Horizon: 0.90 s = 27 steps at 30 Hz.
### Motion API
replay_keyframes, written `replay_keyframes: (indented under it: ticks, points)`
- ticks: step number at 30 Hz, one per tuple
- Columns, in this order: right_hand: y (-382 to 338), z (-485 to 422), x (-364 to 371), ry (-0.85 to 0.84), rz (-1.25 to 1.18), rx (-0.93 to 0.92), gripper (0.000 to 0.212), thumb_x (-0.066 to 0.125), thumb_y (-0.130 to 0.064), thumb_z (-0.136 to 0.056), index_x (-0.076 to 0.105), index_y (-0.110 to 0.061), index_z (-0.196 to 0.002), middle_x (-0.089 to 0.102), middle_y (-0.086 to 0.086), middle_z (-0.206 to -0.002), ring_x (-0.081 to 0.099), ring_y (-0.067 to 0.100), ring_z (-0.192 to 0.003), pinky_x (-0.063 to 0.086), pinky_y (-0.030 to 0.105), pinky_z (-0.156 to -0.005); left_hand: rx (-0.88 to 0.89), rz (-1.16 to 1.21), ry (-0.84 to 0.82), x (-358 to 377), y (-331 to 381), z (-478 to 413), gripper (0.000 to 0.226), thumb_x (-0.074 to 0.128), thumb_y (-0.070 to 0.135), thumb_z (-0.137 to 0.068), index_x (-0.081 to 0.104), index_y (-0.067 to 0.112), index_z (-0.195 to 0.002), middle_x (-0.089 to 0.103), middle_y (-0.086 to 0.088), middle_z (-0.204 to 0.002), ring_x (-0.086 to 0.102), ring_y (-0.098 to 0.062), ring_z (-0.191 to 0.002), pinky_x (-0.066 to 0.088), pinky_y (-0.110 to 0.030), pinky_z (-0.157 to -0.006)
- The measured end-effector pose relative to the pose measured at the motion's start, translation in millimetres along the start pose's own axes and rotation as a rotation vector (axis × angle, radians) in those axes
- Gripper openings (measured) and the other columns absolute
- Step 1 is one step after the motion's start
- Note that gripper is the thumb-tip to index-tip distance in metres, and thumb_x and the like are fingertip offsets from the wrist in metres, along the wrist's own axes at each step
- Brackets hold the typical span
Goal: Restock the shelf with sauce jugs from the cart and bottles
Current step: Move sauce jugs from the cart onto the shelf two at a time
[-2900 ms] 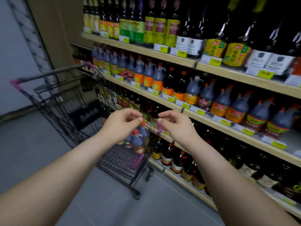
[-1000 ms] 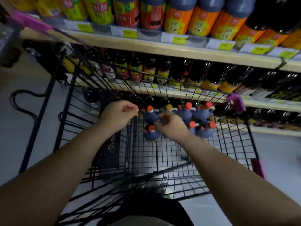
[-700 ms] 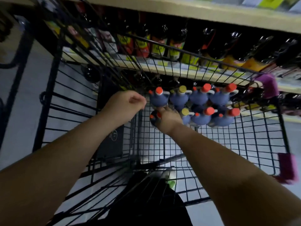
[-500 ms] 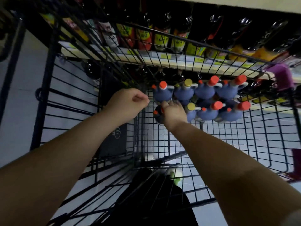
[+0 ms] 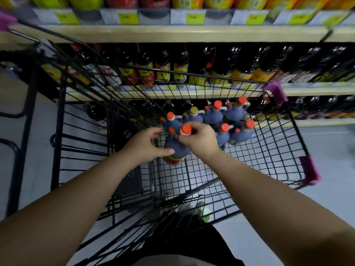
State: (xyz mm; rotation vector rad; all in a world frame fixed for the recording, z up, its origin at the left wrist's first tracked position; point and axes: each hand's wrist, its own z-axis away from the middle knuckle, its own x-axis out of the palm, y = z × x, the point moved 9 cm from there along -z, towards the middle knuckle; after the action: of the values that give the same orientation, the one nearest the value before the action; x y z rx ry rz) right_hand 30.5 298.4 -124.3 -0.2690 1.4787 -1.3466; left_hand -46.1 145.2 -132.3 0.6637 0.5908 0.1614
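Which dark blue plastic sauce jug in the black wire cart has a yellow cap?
The dark blue jug in the back row, second from left; all other caps are red.

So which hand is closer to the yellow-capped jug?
Right. The right hand, gripping a red-capped jug by its neck, is just short of the yellow-capped jug; the left hand is farther away, holding the gripped jug's left side.

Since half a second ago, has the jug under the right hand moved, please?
Yes. The jug has risen from among the other jugs in the cart, toward the person; left hand and right hand hold it.
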Motion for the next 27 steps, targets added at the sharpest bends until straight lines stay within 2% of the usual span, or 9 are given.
replay_keyframes:
  ticks: [3,6,9,14,16,19,22,25,27]
  points:
    - [-32.0,7.1,-30.2,0.016,-0.121,-0.032,0.033,0.079,-0.01,-0.072,0.056,-0.032,-0.062,0.057,-0.01,-0.06,0.054,0.007,-0.063,0.044,0.028,-0.06,0.091,-0.052,-0.052,12.1,21.5,8.5,0.114,0.091,0.04,-0.053,0.028,0.026,-0.147,0.039,0.001,-0.148,0.04,-0.021,-0.134,0.037,-0.042,-0.108]
    - [-50.7,13.6,-54.7,0.021,-0.283,-0.001,0.022,0.082,-0.016,-0.067,0.062,-0.022,-0.062,0.058,-0.003,-0.062,0.053,0.009,-0.064,0.045,0.029,-0.061,0.177,0.007,-0.087,19.3,47.6,18.7,0.126,0.091,0.047,-0.036,0.03,0.025,-0.144,0.046,0.005,-0.14,0.047,-0.016,-0.126,0.04,-0.035,-0.102]
    - [-62.3,19.1,-74.8,0.043,-0.413,0.039,0.02,0.081,-0.025,-0.058,0.065,-0.012,-0.062,0.057,0.003,-0.063,0.053,0.016,-0.064,0.045,0.037,-0.06,0.229,0.102,-0.065,16.3,65.5,23.7,0.111,0.089,0.047,-0.029,0.04,0.035,-0.128,0.055,0.015,-0.121,0.055,-0.013,-0.114,0.048,-0.037,-0.094]
    - [-75.7,27.1,-97.9,0.011,-0.601,0.095,0.012,0.077,-0.01,-0.078,0.069,-0.008,-0.087,0.063,-0.007,-0.061,0.058,0.005,-0.054,0.044,0.018,-0.046,0.261,0.25,-0.077,16.4,90.4,30.3,0.097,0.092,0.038,-0.036,0.052,0.029,-0.123,0.065,0.01,-0.115,0.063,-0.011,-0.104,0.052,-0.037,-0.087]
    - [-70.3,27.4,-103.1,0.023,-0.644,0.124,0.037,0.074,-0.011,-0.081,0.065,-0.008,-0.117,0.07,0.005,-0.1,0.068,0.018,-0.09,0.057,0.029,-0.074,0.243,0.363,-0.068,18.4,97.9,29.6,0.085,0.092,0.034,-0.043,0.057,0.026,-0.12,0.07,0.006,-0.109,0.066,-0.014,-0.1,0.053,-0.034,-0.081]
    - [-42.9,36.9,-101.7,0.029,-0.573,0.261,0.083,0.076,-0.013,-0.08,0.03,-0.015,-0.149,0.047,0.006,-0.137,0.052,0.023,-0.12,0.047,0.038,-0.099,0.166,0.529,-0.015,20.1,104.2,25.1,0.046,0.085,0.025,-0.065,0.063,0.028,-0.105,0.072,0.006,-0.095,0.068,-0.014,-0.089,0.049,-0.028,-0.067]
    - [-22.4,52.3,-82.6,-0.12,-0.541,0.298,0.104,0.082,-0.017,-0.075,0.012,-0.013,-0.152,0.045,0.002,-0.14,0.05,0.017,-0.123,0.047,0.032,-0.097,0.066,0.595,0.0,24.5,110.1,17.1,0.033,0.08,0.031,-0.071,0.066,0.027,-0.101,0.073,0.006,-0.089,0.068,-0.01,-0.078,0.049,-0.026,-0.064]
    - [-8.3,54.7,-66.1,-0.138,-0.514,0.276,0.101,0.087,-0.016,-0.067,0.023,-0.012,-0.146,0.055,0.002,-0.133,0.058,0.014,-0.117,0.05,0.03,-0.097,0.024,0.575,0.002,29.9,120.8,10.1,0.05,0.084,0.038,-0.064,0.066,0.022,-0.107,0.074,-0.001,-0.094,0.071,-0.018,-0.083,0.057,-0.035,-0.075]
    - [0.8,50.2,-64.5,-0.053,-0.515,0.269,0.095,0.09,-0.016,-0.062,0.034,-0.01,-0.137,0.06,0.004,-0.123,0.061,0.015,-0.111,0.052,0.03,-0.095,0.009,0.563,0.012,34.4,126.8,4.9,0.05,0.086,0.037,-0.063,0.066,0.016,-0.104,0.073,-0.005,-0.092,0.071,-0.02,-0.079,0.057,-0.032,-0.068]
